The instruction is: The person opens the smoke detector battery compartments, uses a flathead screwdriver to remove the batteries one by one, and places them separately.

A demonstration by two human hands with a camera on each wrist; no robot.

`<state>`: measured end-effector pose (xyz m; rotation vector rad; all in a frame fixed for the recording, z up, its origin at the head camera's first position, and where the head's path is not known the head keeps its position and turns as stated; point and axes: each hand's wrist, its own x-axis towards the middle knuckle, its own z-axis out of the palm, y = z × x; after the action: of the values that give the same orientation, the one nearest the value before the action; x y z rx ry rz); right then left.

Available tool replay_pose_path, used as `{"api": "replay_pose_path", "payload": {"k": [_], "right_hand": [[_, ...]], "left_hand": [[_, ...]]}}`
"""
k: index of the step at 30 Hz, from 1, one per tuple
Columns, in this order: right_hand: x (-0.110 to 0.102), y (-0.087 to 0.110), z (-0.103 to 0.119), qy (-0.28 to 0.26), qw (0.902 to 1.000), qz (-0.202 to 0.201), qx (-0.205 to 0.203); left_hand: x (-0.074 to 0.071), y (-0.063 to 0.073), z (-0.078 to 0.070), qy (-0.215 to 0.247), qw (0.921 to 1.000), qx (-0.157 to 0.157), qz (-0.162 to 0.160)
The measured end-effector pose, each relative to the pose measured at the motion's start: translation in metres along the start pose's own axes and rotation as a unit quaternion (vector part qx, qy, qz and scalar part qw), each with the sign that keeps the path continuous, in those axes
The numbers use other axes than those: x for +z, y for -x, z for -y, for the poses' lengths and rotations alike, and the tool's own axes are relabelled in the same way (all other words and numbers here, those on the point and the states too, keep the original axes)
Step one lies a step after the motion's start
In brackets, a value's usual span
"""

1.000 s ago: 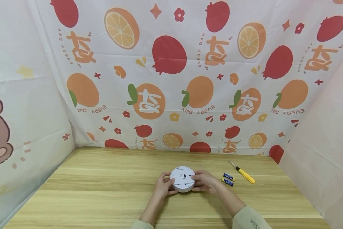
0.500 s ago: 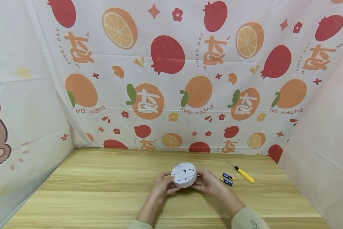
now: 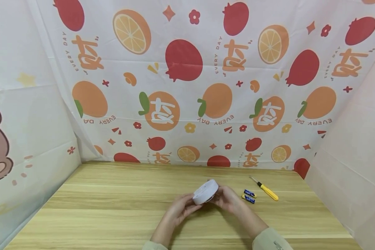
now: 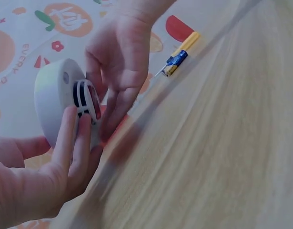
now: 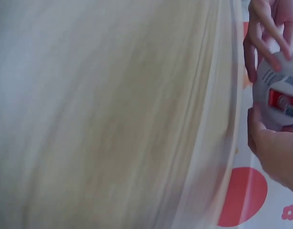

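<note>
A round white smoke detector [image 3: 206,192] is held tilted on edge above the table, between both hands. My left hand [image 3: 180,209] grips its left side, with fingers spread over the vented face and the thumb behind the rim, as the left wrist view shows. On the other side my right hand [image 3: 227,199] holds the rim with its fingers. The front of the smoke detector [image 5: 264,88], with black vents and a red label, faces down and away from the head camera; in the right wrist view it is cut off by the frame edge.
Right of the hands lie two blue-and-yellow batteries, a rear battery [image 3: 250,193] and a front battery [image 3: 248,199]. Beyond them is a yellow-handled screwdriver [image 3: 265,188]. A fruit-printed cloth [image 3: 187,104] hangs behind the wooden table [image 3: 112,208], with pale cloth on both sides.
The smoke detector has turned from its flat back facing up to standing steeply on edge, its front now partly showing below. Both hands have shifted with it; the batteries and screwdriver stay put.
</note>
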<state>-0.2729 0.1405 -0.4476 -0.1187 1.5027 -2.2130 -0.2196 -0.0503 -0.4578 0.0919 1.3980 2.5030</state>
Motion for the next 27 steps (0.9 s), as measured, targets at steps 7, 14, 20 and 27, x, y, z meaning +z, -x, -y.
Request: {"api": "replay_pose_path", "payload": {"k": [7,14,20,27], "right_hand": [[-0.009,-0.001,0.004,0.029,0.9985,0.044,-0.015],[-0.007,0.000,0.004,0.063,0.9978,0.020,-0.011],[-0.008,-0.001,0.000,0.073,0.9972,0.005,-0.012],[-0.011,0.002,-0.002,0.074,0.9972,0.000,0.011]], "left_hand": [[-0.002,0.001,0.001,0.016,0.9994,-0.021,0.022],[-0.001,-0.002,0.003,-0.074,0.9972,-0.015,0.003],[0.003,-0.003,0.001,-0.140,0.9899,-0.011,-0.014],[0.004,0.000,-0.004,-0.206,0.9782,-0.021,-0.011]]}}
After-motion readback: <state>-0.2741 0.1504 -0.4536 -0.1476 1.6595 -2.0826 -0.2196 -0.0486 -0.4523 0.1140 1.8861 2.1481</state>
